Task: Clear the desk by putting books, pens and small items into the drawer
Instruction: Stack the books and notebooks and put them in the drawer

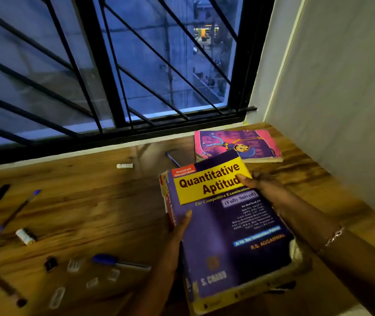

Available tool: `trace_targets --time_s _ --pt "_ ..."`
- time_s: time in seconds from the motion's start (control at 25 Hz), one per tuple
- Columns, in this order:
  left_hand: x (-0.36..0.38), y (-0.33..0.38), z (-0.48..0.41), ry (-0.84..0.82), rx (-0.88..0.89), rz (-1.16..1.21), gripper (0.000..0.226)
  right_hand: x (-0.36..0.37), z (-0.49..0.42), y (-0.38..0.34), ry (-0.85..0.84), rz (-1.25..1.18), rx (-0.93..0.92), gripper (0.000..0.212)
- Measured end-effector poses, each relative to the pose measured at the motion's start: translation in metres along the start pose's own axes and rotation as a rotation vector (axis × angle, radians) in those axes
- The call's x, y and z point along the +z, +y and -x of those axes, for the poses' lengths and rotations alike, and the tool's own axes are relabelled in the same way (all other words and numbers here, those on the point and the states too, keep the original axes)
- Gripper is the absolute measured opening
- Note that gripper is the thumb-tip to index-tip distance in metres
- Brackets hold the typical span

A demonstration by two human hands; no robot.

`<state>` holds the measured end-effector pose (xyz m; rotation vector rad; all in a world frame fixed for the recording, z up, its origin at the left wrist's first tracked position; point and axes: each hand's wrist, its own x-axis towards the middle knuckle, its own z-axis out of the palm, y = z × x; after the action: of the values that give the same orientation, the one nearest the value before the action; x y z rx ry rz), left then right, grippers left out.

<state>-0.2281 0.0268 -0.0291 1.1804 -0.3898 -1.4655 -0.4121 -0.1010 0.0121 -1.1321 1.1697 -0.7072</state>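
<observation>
Quantitative Aptitude book (227,236), thick and worn, is held over the worktop's (90,201) near right. Left hand (179,226) grips the spine side and right hand (264,190) the far edge, fingers wrapped round it. Likely heavy: best carried level, supported underneath. Drawer not in view. Blue marker (113,262) and pens (11,215) lie left; pink picture book (236,144) beyond.

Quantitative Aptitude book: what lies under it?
Under the Quantitative Aptitude book a second book shows its worn yellow edge. Left hand and right hand grip both. Its cover and the desk beneath are hidden.
</observation>
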Motion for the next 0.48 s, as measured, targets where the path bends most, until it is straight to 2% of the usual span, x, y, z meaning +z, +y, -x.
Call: trace_targets --time_s 0.04,0.16,0.2,0.28,0.32,0.36,0.44,0.48 --pt "-0.002 -0.003 -0.002 0.015 -0.009 0.013 0.072 -0.001 -0.001 0.001 0.010 0.080 -0.030 0.012" --pt "-0.001 -0.005 -0.004 -0.018 -0.080 0.085 0.035 -0.017 -0.013 -0.009 0.059 0.296 -0.032 0.021" --pt "-0.001 -0.005 -0.003 -0.026 -0.099 0.089 0.033 -0.028 -0.023 -0.015 0.106 0.279 -0.007 0.022" --pt "-0.002 -0.004 -0.004 -0.033 -0.103 0.103 0.047 -0.064 -0.060 -0.022 0.383 0.306 -0.036 0.019" --pt "-0.002 -0.003 -0.004 -0.035 -0.101 0.106 0.050 -0.083 -0.078 -0.023 0.537 0.409 -0.069 0.022" --pt "-0.001 -0.003 -0.004 -0.030 -0.101 0.113 0.049 -0.097 -0.093 -0.023 0.618 0.510 -0.095 0.028" --pt "-0.003 -0.004 -0.006 -0.022 -0.099 0.120 0.043 -0.114 -0.117 -0.015 0.617 0.706 -0.028 0.042" --pt "-0.003 -0.004 -0.006 -0.030 -0.091 0.115 0.041 -0.116 -0.125 -0.012 0.561 0.775 0.061 0.050"
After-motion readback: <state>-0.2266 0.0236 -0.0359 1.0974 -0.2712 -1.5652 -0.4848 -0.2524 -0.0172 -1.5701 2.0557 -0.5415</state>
